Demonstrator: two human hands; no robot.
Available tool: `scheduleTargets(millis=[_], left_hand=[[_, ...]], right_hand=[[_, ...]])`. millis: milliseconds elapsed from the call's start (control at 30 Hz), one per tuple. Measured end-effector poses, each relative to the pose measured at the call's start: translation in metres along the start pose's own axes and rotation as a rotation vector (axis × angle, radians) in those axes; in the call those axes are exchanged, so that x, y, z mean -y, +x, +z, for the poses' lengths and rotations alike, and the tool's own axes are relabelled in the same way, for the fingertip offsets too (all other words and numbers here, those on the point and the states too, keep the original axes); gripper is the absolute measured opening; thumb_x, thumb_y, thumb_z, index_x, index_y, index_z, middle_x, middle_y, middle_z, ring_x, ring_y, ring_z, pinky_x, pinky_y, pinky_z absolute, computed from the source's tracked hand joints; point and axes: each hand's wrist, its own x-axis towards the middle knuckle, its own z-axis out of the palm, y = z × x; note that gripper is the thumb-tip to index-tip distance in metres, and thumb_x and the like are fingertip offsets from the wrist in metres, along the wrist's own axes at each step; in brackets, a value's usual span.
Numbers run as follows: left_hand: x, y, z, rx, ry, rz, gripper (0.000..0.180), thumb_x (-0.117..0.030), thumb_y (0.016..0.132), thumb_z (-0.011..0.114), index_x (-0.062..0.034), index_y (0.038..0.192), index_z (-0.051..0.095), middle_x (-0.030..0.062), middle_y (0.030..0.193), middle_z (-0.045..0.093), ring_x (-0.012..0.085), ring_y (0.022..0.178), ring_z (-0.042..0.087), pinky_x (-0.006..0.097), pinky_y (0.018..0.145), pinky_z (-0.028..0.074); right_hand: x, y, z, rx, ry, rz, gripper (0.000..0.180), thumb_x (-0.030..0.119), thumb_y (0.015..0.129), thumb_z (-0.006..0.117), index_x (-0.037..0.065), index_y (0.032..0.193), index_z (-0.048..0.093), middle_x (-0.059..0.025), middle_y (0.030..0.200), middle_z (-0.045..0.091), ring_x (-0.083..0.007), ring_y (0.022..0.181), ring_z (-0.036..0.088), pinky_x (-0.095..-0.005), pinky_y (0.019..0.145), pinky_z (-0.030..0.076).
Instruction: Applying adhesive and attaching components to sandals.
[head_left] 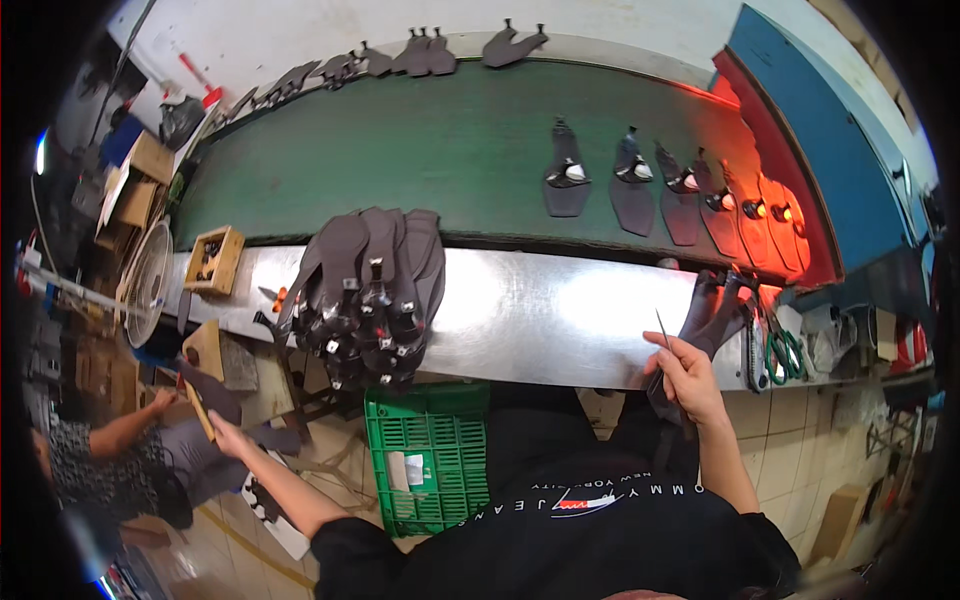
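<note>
My left hand point(230, 436) reaches far out to the left, closed around the lower end of a pale wooden stick point(198, 408); its upper end lies close to a co-worker's hand point(164, 399). Over the front edge of the metal table, my right hand point(688, 378) grips a thin pointed tool point(660, 322), tip upward. Beside that hand, dark sandal parts point(712, 318) lie on the table's right end. A large heap of dark sandal soles point(372, 250) with shiny black straps sits on the table at the left.
Behind the metal table point(530, 310) runs a green conveyor belt point(380, 140) carrying sandals point(632, 190) toward a red-lit heater point(790, 170). Green-handled scissors point(784, 352) lie at right. A wooden box point(214, 262), a fan point(148, 285) and a green crate point(425, 400) stand nearby.
</note>
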Motion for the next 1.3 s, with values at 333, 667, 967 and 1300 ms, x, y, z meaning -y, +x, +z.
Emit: scheduleTargets(millis=[333,667,967,1300], left_hand=[[-0.234,-0.459,-0.046,1.039,-0.932,0.696,0.039,-0.014,0.087,0.048,0.0123,0.116,0.051,0.0221,0.112,0.059,0.0314,0.104,0.060,0.040,0.092,0.048],[-0.278,-0.636,0.238,1.247,-0.026,1.010,0.056,-0.036,0.088,0.057,-0.0127,0.137,0.043,0.0201,0.135,0.047,0.0409,0.128,0.039,0.042,0.106,0.032],[-0.272,-0.644,0.231,1.107,-0.289,0.943,0.033,-0.019,0.069,0.071,-0.0137,0.102,0.067,0.0153,0.102,0.055,0.0299,0.097,0.056,0.038,0.083,0.048],[-0.264,-0.596,0.092,1.427,-0.990,-0.048,0.028,0.004,0.074,0.069,-0.0002,0.100,0.061,0.0046,0.090,0.063,0.0117,0.084,0.059,0.027,0.076,0.051]], right_hand=[[-0.010,0.032,-0.045,-0.343,-0.490,-0.443,0.030,0.003,0.091,0.052,0.003,0.119,0.062,-0.0010,0.076,0.048,-0.0063,0.053,0.045,-0.0210,0.049,0.038],[-0.002,0.052,-0.034,-0.304,-0.384,-0.449,0.025,0.003,0.085,0.055,0.001,0.108,0.064,-0.0136,0.076,0.060,-0.0194,0.060,0.054,-0.0321,0.058,0.043],[-0.010,0.081,-0.026,-0.332,-0.604,-0.342,0.048,0.008,0.082,0.056,0.009,0.129,0.048,-0.0147,0.086,0.064,-0.0327,0.074,0.063,-0.0424,0.065,0.049],[-0.042,0.072,-0.022,-0.375,-0.938,-0.568,0.017,0.012,0.084,0.058,0.011,0.101,0.062,-0.0109,0.091,0.061,-0.0317,0.077,0.062,-0.0403,0.066,0.048]])
